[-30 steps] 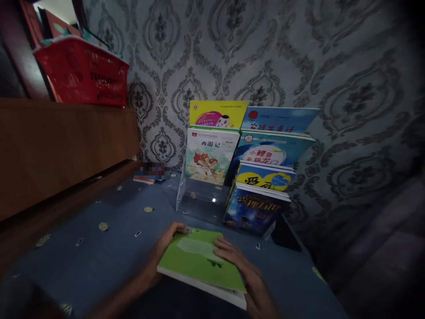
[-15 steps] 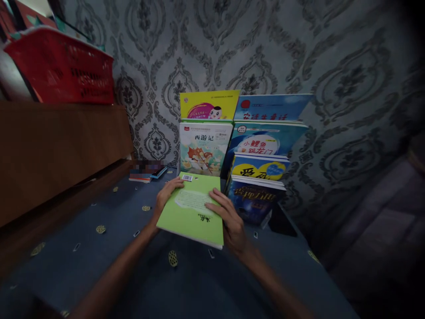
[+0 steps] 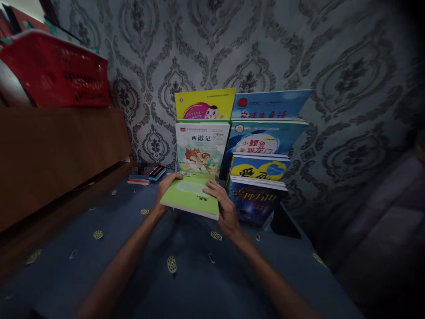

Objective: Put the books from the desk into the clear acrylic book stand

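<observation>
A light green book [image 3: 186,198] is held between both my hands, tilted nearly flat, its barcode end pointing away from me. My left hand [image 3: 167,189] grips its left edge near the far corner. My right hand [image 3: 223,204] clasps the right edge, fingers lying over the cover and the thumb hidden. Just behind its far edge stands a white illustrated book [image 3: 202,144], with a yellow book [image 3: 206,103] rising behind that. To the right, a dark blue book [image 3: 254,199] stands upright in front of a yellow and blue book [image 3: 260,167].
Farther back on the right are a teal book [image 3: 262,135] and a blue book [image 3: 268,104] by the patterned wall. Small books [image 3: 156,173] lie on the blue patterned cloth [image 3: 139,257] at left. A red basket [image 3: 56,68] sits on a brown wooden piece [image 3: 63,155].
The green book has tipped flatter, its near edge rising away from me. Both hands still hold it. The view has shifted slightly.
</observation>
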A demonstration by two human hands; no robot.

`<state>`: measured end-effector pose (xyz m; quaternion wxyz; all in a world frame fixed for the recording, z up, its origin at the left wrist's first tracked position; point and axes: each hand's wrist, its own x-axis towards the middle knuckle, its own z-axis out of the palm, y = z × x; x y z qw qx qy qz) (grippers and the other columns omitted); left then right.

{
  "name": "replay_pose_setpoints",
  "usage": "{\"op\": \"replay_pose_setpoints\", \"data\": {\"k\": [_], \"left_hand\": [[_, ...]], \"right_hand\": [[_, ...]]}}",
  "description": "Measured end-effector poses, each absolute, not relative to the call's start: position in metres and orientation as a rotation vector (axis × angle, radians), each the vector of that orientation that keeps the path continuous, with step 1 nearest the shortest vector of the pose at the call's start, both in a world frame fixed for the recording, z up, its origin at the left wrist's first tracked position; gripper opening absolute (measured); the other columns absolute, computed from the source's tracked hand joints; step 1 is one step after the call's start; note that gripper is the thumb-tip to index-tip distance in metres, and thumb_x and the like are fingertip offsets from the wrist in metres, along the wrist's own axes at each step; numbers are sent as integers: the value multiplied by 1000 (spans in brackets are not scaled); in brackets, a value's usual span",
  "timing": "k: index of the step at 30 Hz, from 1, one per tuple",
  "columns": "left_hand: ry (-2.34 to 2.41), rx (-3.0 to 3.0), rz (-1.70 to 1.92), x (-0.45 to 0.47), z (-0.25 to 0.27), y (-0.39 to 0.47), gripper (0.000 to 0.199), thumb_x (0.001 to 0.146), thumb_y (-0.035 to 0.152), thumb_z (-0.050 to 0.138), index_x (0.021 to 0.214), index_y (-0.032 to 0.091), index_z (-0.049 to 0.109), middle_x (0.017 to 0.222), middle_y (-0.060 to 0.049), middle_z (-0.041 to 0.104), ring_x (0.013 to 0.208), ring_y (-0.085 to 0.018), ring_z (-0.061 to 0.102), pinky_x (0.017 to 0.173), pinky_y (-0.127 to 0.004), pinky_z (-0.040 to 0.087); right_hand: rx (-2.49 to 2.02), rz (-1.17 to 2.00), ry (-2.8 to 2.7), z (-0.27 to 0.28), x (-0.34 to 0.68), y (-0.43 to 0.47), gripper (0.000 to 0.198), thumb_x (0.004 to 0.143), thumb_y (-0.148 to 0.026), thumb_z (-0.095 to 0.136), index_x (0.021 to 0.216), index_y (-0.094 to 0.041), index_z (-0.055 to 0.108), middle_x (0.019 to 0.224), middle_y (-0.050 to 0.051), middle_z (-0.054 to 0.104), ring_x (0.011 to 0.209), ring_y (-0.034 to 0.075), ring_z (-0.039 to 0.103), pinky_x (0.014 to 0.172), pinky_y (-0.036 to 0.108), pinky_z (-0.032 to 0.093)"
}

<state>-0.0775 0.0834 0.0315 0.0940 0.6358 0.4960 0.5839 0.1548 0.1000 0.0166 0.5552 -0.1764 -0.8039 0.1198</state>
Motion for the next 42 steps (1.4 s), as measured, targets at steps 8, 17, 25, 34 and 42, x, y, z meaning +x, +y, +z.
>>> {"op": "replay_pose_setpoints", "data": {"k": [8,17,25,34,42], "left_hand": [[1695,2010,1734,-74,76,100,24,75,14,45,88,16,65,82,-3,69,80,-18,60,75,-27,46],[1832,2067,1641,-77,84,106,22,74,10,44,83,16,63,75,-1,65,71,-17,56,69,-26,41],[1939,2107,1586,-81,83,108,16,76,13,45,78,17,60,70,-1,59,68,-17,51,66,-26,37],[2027,2080,1502,-80,77,107,16,77,11,45,78,18,59,71,-2,59,70,-19,52,70,-28,38],[2114,2130,1529,-75,71,108,19,84,11,45,95,19,58,92,-5,65,88,-20,60,82,-30,45]], "right_hand": [[-608,277,-1773,43,140,115,34,103,-33,35,129,-23,54,126,12,66,118,27,61,102,47,49],[-709,118,-1741,48,123,145,47,104,-44,29,145,-22,36,123,16,63,114,30,61,96,50,51],[-717,152,-1759,54,122,144,44,103,-37,32,144,-21,35,122,17,63,114,33,61,94,51,52],[-866,226,-1815,55,121,147,35,95,-21,39,129,-19,45,111,16,65,107,33,63,92,50,52],[-957,126,-1678,43,114,154,59,88,-15,40,146,-7,35,128,23,55,123,35,53,105,56,43]]}}
